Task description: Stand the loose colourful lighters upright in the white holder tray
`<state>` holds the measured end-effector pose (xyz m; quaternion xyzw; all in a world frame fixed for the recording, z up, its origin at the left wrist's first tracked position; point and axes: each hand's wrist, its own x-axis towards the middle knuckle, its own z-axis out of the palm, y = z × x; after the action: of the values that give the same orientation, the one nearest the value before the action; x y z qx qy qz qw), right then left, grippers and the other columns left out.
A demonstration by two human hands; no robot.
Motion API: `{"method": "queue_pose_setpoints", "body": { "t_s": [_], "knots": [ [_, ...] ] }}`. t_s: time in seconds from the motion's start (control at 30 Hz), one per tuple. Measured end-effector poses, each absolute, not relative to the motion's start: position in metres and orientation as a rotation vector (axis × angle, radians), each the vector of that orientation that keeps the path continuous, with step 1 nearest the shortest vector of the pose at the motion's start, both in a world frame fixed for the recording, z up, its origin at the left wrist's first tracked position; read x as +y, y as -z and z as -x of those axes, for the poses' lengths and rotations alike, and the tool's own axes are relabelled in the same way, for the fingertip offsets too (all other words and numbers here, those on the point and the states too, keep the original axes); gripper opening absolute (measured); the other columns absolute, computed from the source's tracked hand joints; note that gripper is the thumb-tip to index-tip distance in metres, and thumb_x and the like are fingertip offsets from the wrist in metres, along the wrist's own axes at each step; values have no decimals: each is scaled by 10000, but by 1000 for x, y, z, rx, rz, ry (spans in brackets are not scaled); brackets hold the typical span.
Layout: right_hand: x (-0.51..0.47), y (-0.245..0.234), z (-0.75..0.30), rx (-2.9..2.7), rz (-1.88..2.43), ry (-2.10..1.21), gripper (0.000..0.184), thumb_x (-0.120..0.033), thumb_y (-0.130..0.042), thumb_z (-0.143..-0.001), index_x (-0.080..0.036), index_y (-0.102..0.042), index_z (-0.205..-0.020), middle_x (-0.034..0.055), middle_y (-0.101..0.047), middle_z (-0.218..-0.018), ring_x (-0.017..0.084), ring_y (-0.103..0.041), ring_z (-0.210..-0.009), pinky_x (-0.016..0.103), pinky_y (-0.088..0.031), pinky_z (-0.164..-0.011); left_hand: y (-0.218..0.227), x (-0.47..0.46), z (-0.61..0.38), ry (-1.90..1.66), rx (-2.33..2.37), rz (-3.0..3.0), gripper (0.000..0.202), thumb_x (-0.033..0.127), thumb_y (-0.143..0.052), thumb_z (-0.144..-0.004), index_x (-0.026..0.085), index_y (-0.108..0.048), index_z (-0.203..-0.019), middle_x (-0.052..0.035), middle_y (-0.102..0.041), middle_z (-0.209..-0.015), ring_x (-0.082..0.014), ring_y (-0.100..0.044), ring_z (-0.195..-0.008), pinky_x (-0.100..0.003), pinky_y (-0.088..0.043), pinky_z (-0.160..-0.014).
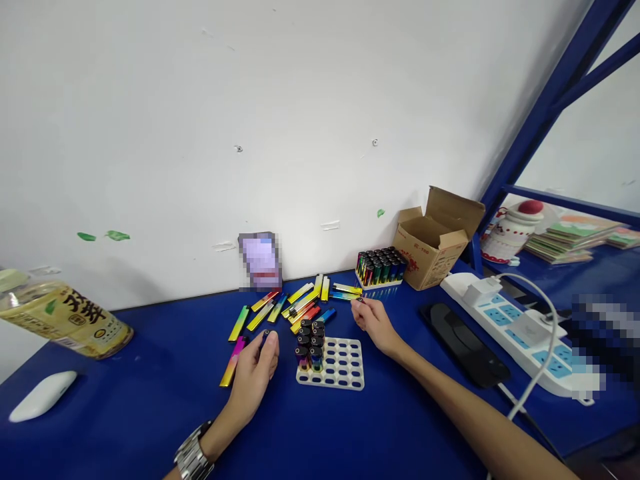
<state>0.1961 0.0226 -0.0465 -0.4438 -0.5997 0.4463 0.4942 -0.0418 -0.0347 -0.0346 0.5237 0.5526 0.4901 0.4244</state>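
Observation:
My left hand (256,367) is closed around a lighter, and only its dark top (265,335) shows above the fingers. My right hand (375,323) is closed to the right; a small dark end shows at its fingertips, most of it hidden, and it looks like a lighter. Between the hands lies a white tray (343,365) with rows of oval holes. Several black-topped lighters (310,350) stand upright in its left columns. Behind it, loose shiny lighters (303,300) in yellow, red, green and blue lie scattered. A pink and yellow lighter (234,361) lies beside my left hand.
A filled rack of lighters (381,267) stands by an open cardboard box (433,243) at the wall. On the right are a black phone (463,343) and a white power strip (525,333) with cables. A tilted bottle (70,317) and white mouse (44,395) are left.

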Motion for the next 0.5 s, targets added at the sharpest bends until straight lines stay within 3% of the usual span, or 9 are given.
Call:
{"method": "queue_pose_setpoints", "body": {
  "t_s": [0.13,0.2,0.33,0.5],
  "knots": [
    [27,49,-196,-1181,1009,-1277,544,-618,-312,-833,-219,-371,-468,-86,-205,-354,66,-203,-321,230,-221,-371,37,-36,47,-1145,1524,-1435,494,572,-477,-794,214,-344,-481,57,-359,-415,-88,-378,-412,-239,-326,-452],
    [28,47,-196,-1119,994,-1316,530,-626,-376,-793,-227,-338,-446,-93,-197,-340,53,-171,-299,224,-200,-344,35,-36,47,-1106,1616,-1506,489,568,-480,-778,215,-354,-464,40,-403,-401,-100,-395,-417,-246,-318,-459],
    [27,45,-196,-1138,1050,-1313,506,-565,-542,-707,-232,-276,-434,-98,-208,-364,32,-172,-309,198,-147,-326,31,-35,47,-1099,1738,-1599,460,550,-492,-727,217,-359,-439,40,-400,-375,-103,-367,-411,-250,-295,-450],
    [28,53,-195,-1188,1202,-1129,412,-474,-528,-724,-235,-287,-492,-98,-212,-400,41,-199,-345,193,-196,-323,31,-32,48,-1098,1794,-1536,399,521,-514,-694,221,-382,-466,53,-375,-363,-98,-313,-375,-251,-261,-396]
  ]
}}
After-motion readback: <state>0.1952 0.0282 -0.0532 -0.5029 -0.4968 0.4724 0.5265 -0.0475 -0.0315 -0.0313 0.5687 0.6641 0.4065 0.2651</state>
